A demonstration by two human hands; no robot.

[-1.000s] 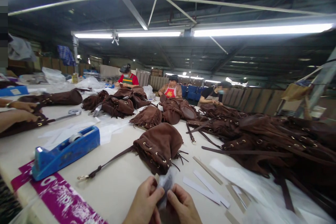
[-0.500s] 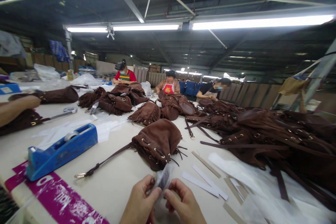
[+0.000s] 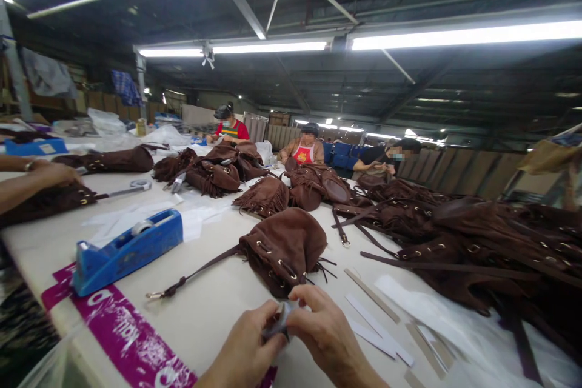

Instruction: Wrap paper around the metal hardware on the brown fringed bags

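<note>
Both L hand [image 3: 248,342] & R hand [image 3: 330,333] pinch sm. crumpled greyish film [image 3: 278,322], nr brn bag [image 3: 284,242] on counter [image 3: 204,303].

Left hand [image 3: 250,339] and right hand [image 3: 325,327] pinching grey wrap [image 3: 278,319], brown bag [image 3: 286,245] just beyond, blue tape dispenser [image 3: 125,254] at left, heaped bags [image 3: 491,230] at right.

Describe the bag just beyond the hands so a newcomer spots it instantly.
On the pale table, find the blue tape dispenser. Right of it, just beyond the left hand and right hand, lies a brown bag. Unlike the heaped bags farther right, it lies alone, its strap stretched left to a gold-coloured clasp.
</note>
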